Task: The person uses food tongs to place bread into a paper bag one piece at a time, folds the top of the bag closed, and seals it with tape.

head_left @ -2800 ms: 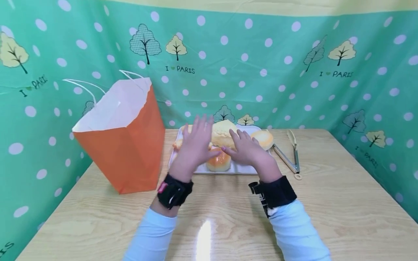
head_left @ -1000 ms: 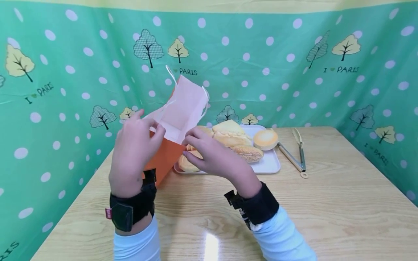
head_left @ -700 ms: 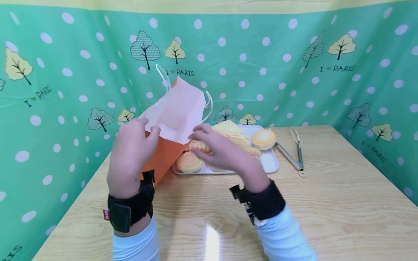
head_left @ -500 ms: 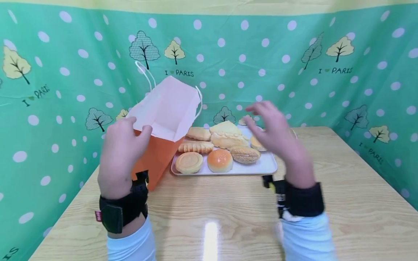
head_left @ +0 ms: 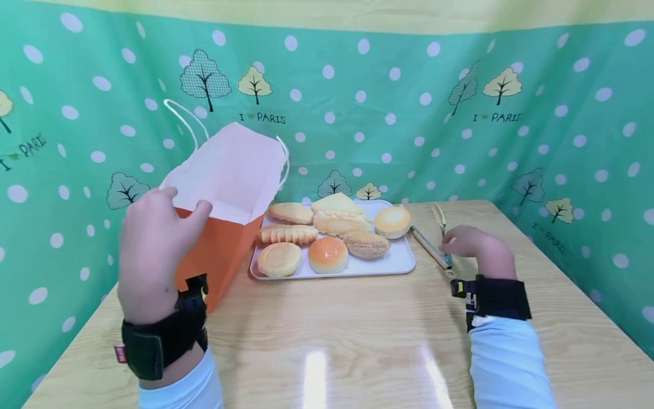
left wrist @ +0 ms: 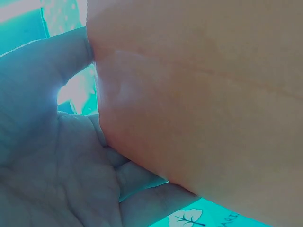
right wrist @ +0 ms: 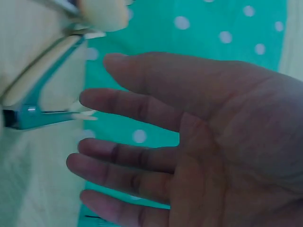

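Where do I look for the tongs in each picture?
Head: the tongs lie right of the tray, by the right hand.
Left wrist: not in it; the paper bag fills most of it.
Right wrist: at the left edge, past the right hand.
Shared landmark: the green curtain, in all three.

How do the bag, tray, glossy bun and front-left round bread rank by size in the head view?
1. Bag, though nearer the camera
2. Tray
3. Glossy bun, round bread: too alike to rank

green dotted curtain (head_left: 388,133), wood-grain tabletop (head_left: 375,329), bright light reflections (head_left: 314,380)
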`<state>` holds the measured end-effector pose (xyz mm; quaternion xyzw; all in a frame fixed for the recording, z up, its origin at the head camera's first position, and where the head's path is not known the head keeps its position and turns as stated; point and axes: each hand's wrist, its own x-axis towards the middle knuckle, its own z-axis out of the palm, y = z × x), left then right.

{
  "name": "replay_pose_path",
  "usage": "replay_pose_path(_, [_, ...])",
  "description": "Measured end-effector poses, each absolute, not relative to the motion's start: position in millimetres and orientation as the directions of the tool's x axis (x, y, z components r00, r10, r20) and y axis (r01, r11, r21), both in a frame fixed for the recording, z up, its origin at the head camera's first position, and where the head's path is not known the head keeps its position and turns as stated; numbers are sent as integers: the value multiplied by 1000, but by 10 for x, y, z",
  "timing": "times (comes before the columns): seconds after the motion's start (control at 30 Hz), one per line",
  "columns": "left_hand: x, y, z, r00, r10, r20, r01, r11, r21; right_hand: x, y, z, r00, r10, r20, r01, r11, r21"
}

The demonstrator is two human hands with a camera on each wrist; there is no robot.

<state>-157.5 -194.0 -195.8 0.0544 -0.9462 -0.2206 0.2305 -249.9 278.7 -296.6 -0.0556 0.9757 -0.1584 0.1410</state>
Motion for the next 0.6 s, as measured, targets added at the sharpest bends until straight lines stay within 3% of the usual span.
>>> replay_pose_path(0.27, [-1570,-1954,-1987,-896,-224,383,-27,889,457,-2623,2774,-3235,-929,-94,-359,29,946,-322])
replay_pose_path(0.6, [-1569,-1969,-1959,-898,-230,375,-32,884,466,-2619,2823,-3203,-895,-48,-444,95,951,-294])
